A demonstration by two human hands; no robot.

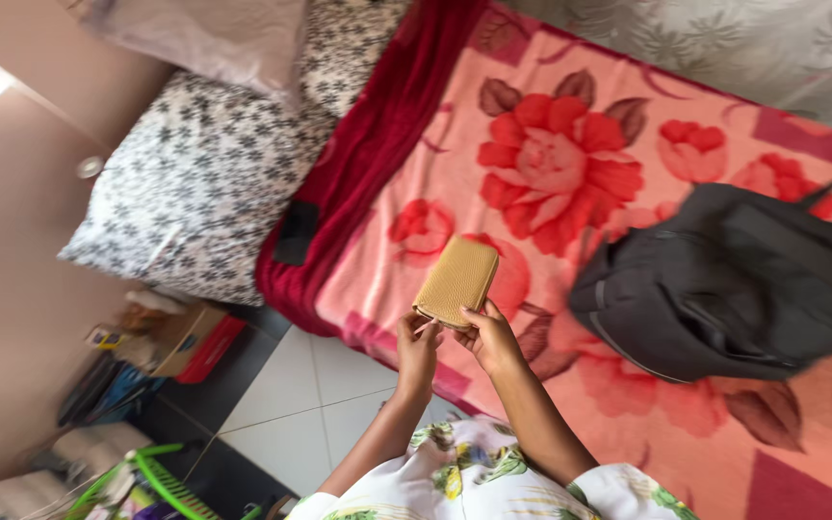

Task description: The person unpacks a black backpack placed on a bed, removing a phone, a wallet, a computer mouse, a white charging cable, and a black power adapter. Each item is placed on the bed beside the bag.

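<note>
Both hands met at the near end of a tan woven purse (456, 280), held above the near edge of the bed. Her left hand (417, 352) pinched the purse's near corner, fingers curled closed around it, while the right hand (491, 337) gripped the same end from the right, thumb on top. Neither hand was spread; both were narrow and closed on the purse, which tilted away from her toward the far side.

Beneath it lay a pink blanket (628, 154) with large red flowers. To the right, well apart from the purse, a dark grey bag (724, 279) rested on the blanket. To the left, patterned black-and-white pillows (195, 183) were stacked beside a small black object (295, 233) on the red blanket border.

The grip looked risky, since only one end was held and most of the purse hung free. A loosened pinch could have let it drop onto the blanket, or slide off the edge to the tiled floor (310, 404) near her.
</note>
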